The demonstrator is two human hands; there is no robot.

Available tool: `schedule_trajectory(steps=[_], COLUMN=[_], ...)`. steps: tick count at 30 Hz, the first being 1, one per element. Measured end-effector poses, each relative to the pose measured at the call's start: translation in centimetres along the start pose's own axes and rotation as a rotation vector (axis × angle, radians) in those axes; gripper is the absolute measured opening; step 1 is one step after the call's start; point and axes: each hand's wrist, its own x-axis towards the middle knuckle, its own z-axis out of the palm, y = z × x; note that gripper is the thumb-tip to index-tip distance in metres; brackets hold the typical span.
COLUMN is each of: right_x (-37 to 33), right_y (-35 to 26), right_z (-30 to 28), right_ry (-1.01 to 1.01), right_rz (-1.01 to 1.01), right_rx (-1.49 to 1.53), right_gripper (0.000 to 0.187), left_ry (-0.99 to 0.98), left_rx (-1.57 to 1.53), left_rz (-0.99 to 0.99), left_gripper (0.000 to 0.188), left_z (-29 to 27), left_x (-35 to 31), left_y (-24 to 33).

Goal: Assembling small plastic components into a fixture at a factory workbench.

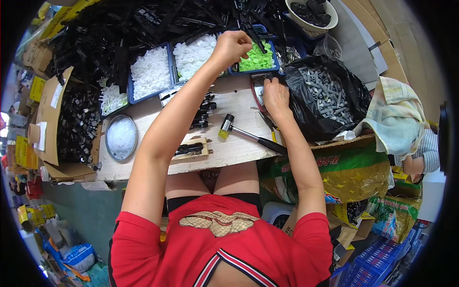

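My left hand (233, 48) is raised over the tray of bright green plastic parts (258, 60), fingers curled together. Whatever it may pinch is too small to make out. Lower and to the right, my right hand (277, 98) reaches into a small red-rimmed container (258, 91), fingers bent down and bunched; what they grip is hidden. Beside it lies a black plastic bag (301, 117) full of grey plastic pegs (327, 93). A hammer (248, 134) with a yellow face and black grip rests on the table. Black assembled parts (204, 112) stand in a row near my left forearm.
Blue trays of white parts (152, 74) line the table's back, before a heap of black parts (110, 38). At left are a round dish (121, 137) and a cardboard box (52, 119) of black pieces. A wooden fixture (193, 148) sits near the front edge; a cloth (399, 115) hangs right.
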Motion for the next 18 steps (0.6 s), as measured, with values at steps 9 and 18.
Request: schedule_trajectory(steps=[9, 18], right_x=[-1.7, -7.0], right_y=[-0.2, -10.8], right_z=[-1.6, -9.0], right_ry=[-0.017, -0.569], right_rz=[0.051, 0.060], right_rx=[0.204, 1.691], right_gripper=[0.016, 0.009], left_ry=[-0.056, 0.100], left_rx=[-0.961, -1.114], left_rz=[-0.102, -0.106], left_gripper=[0.014, 0.015], left_z=[-5.0, -5.2], left_x=[-15.4, -27.5], left_y=[-2.4, -4.9])
